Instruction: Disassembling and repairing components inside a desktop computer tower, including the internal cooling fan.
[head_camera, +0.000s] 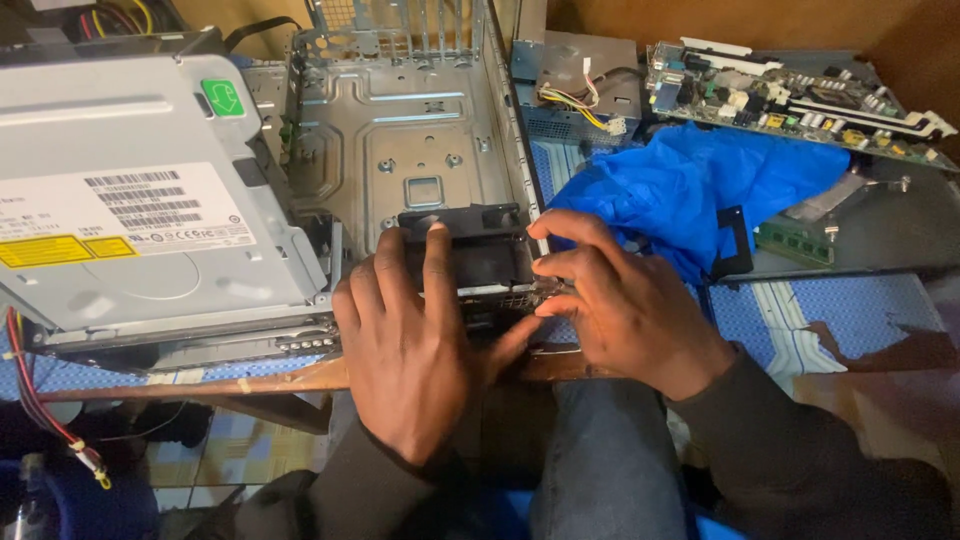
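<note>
A black plastic fan bracket (470, 250) sits at the front edge of one open grey metal computer case (400, 120) on the tabletop (300, 378). The left hand (410, 350) lies flat on it, fingers spread, grip released. The right hand (620, 300) pinches its right edge with curled fingertips. One blue plastic bag (690, 180) and one green circuit board (790, 95) lie to the right.
</note>
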